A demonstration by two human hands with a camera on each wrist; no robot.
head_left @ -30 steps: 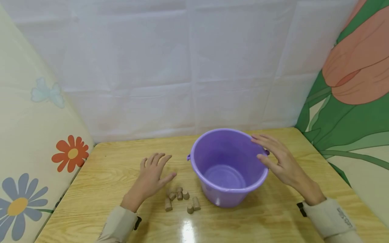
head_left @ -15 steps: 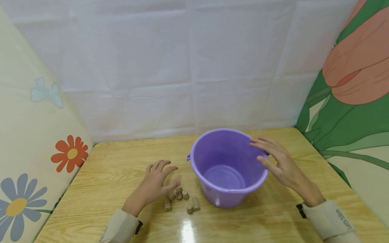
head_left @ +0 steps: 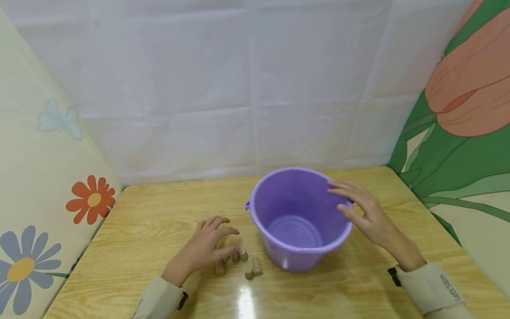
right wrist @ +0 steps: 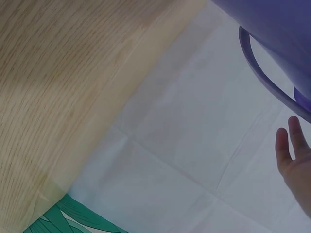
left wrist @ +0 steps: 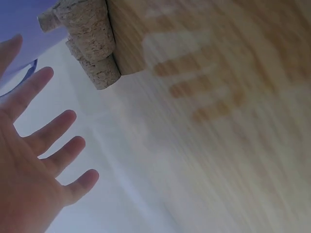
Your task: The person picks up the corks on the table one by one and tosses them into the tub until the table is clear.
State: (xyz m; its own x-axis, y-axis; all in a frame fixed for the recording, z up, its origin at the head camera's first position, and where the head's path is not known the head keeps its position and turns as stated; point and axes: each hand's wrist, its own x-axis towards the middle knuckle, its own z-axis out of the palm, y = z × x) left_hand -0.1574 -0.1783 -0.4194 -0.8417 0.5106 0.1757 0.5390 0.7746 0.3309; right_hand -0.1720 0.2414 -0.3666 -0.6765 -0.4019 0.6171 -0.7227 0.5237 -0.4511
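A purple bucket [head_left: 292,260] stands upright on the wooden table, and its inside shows nothing but the bare bottom. Left of it lie several corks [head_left: 256,266], some partly hidden behind my left thumb. My left hand [head_left: 201,248] hovers over the left corks, fingers spread and slightly bent, holding nothing; the left wrist view shows it apart from the clustered corks [left wrist: 90,31]. At the bucket's right rim is my right hand [head_left: 366,215], fingers fairly straight and overlapping the rim in the head view. Whether it touches the rim I cannot tell.
The bucket's handle [right wrist: 265,80] hangs on its far side in the right wrist view. A white cloth [head_left: 179,88] closes off the table's back edge. Flower-printed panels stand along the left [head_left: 32,177] and right [head_left: 470,177] sides of the table [head_left: 155,212].
My left hand has moved right and toward me, lower over the corks, its fingers bending a little more. The right hand and the bucket stay almost where they were.
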